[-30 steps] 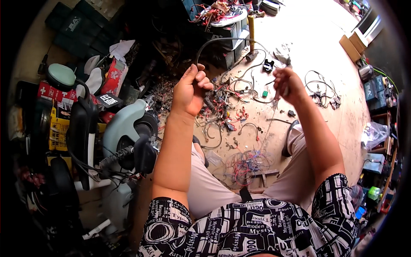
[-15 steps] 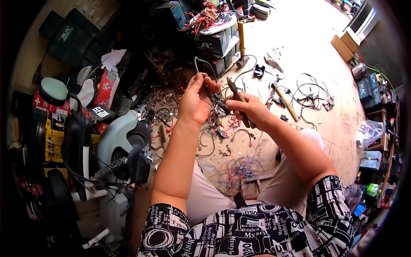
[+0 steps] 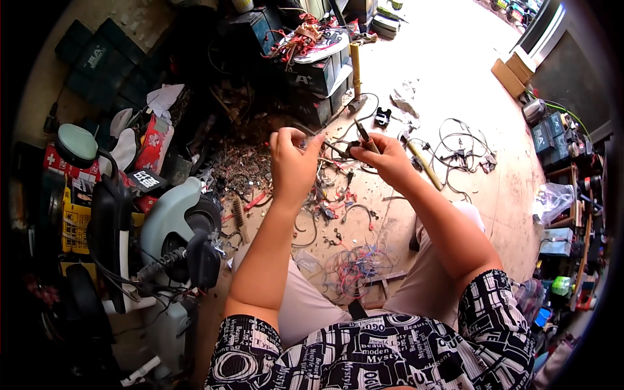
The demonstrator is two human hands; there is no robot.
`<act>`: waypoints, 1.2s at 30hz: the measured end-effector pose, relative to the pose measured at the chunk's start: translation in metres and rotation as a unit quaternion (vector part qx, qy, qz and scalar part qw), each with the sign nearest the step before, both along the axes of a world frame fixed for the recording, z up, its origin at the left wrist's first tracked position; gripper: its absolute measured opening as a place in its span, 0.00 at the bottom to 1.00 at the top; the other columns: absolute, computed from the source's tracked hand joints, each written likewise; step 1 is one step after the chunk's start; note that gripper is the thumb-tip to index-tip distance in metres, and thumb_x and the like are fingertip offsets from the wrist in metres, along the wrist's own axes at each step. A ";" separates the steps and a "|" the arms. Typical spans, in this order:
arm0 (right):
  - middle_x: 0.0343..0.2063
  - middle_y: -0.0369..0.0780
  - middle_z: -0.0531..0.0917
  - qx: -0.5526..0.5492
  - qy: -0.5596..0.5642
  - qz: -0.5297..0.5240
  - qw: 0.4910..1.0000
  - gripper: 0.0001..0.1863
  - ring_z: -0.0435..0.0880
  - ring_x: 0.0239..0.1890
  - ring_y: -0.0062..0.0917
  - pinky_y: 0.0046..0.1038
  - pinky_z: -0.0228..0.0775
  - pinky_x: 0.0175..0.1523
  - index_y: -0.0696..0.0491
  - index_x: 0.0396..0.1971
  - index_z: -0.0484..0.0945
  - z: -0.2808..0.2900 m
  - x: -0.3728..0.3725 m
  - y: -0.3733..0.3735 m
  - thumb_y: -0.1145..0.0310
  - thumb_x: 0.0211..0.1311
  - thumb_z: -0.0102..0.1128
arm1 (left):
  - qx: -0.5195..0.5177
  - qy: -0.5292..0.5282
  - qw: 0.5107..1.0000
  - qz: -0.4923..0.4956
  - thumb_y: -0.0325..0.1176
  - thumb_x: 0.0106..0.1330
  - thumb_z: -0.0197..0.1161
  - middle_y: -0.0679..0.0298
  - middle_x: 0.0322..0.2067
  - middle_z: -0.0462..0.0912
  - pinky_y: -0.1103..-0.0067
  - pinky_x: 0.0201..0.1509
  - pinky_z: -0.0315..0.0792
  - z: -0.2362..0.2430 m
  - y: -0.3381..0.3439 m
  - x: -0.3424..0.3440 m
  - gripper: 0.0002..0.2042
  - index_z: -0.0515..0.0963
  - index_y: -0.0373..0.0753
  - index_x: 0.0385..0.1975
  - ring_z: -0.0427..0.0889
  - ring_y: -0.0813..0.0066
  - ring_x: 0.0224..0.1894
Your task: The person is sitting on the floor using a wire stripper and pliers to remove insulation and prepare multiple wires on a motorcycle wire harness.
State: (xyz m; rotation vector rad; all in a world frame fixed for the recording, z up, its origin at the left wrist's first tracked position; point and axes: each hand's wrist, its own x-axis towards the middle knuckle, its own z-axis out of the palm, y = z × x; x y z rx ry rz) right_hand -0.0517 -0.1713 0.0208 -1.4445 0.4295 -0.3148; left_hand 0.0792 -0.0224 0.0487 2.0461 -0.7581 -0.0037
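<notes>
Over the littered floor my two hands are raised close together in the middle of the view. My left hand (image 3: 290, 162) is closed, thumb and fingers pinching a dark cable (image 3: 334, 149). Toward my right hand (image 3: 388, 159) the cable stretches, ending near a small black piece by the right fingertips. In my right hand is a pair of pliers (image 3: 363, 134), its jaws pointing up and away and its handles mostly hidden in the palm. Whether the right fingers also grip the cable's black end is hard to see.
Stacked batteries (image 3: 314, 76) with red wires on top stand beyond my hands. A yellow-handled hammer (image 3: 355, 70) leans there. Another yellow handle (image 3: 425, 165) and a coiled black cable (image 3: 463, 151) lie right. Tangled thin wires (image 3: 359, 268) lie between my legs; scooter parts (image 3: 170, 211) crowd the left.
My left hand has turned from palm-up to back-up, and its fingers have closed in a pinch. The pliers sit slightly higher and farther right, and the cable between the hands is straighter.
</notes>
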 end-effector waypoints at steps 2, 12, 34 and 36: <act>0.18 0.26 0.70 -0.079 0.004 0.026 0.997 0.08 0.64 0.23 0.09 0.16 0.57 0.28 0.54 0.24 0.75 0.007 -0.003 -0.002 0.68 0.56 0.64 | 0.023 -0.213 0.976 -0.045 0.32 0.57 0.63 0.58 0.45 0.70 0.70 0.54 0.66 0.004 0.000 -0.001 0.13 0.73 0.37 0.41 0.72 0.62 0.48; 0.27 0.36 0.75 -0.517 -0.128 -0.125 0.837 0.10 0.73 0.30 0.30 0.28 0.68 0.33 0.51 0.26 0.78 0.020 -0.002 0.000 0.75 0.39 0.65 | 0.043 0.044 0.963 -0.261 0.31 0.63 0.57 0.60 0.25 0.79 0.75 0.31 0.70 -0.011 -0.003 -0.019 0.06 0.78 0.36 0.32 0.78 0.69 0.27; 0.32 0.34 0.73 -0.150 -0.209 -0.177 0.950 0.04 0.71 0.32 0.14 0.16 0.64 0.35 0.58 0.29 0.73 0.004 0.013 0.022 0.77 0.56 0.59 | -0.374 0.639 0.664 -0.106 0.35 0.71 0.49 0.69 0.23 0.67 0.89 0.17 0.51 -0.006 -0.011 -0.022 0.09 0.69 0.37 0.32 0.59 0.87 0.18; 0.28 0.31 0.71 0.114 -0.108 -0.164 0.974 0.08 0.66 0.22 0.11 0.13 0.57 0.26 0.52 0.36 0.73 0.008 0.006 0.014 0.75 0.56 0.60 | -0.365 0.639 0.665 -0.128 0.36 0.71 0.49 0.70 0.23 0.67 0.90 0.17 0.51 -0.003 -0.010 -0.025 0.09 0.70 0.38 0.33 0.59 0.87 0.18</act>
